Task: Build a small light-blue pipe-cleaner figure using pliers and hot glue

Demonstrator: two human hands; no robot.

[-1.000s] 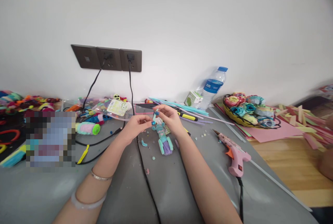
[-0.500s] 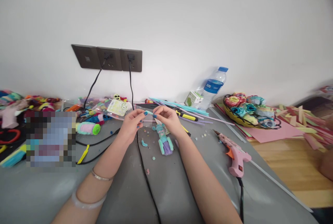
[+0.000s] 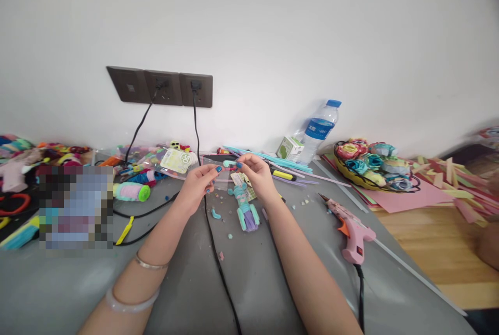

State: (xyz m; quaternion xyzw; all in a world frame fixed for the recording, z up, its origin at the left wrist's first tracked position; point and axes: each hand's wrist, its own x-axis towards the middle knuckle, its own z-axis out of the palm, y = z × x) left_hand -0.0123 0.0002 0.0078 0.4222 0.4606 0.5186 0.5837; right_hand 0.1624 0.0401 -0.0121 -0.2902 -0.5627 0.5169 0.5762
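A short turquoise piece of pipe cleaner spans the small space between my two hands. My right hand pinches its right end between thumb and fingers. At the other end are the closed fingertips of my left hand; how firmly they grip it is hard to see. Below my hands a small turquoise and purple pipe cleaner doll lies on the grey table. Next to the doll is a curved turquoise piece, among tiny scraps.
To the right lies a pink glue gun with its cord. A water bottle, a small box and long pipe cleaners are near the wall. Paper flowers fill a basket. A black cable crosses the table.
My right hand has shifted slightly right and up, its fingertips farther from the left ones. More of the turquoise piece shows between them. The doll has stayed in place.
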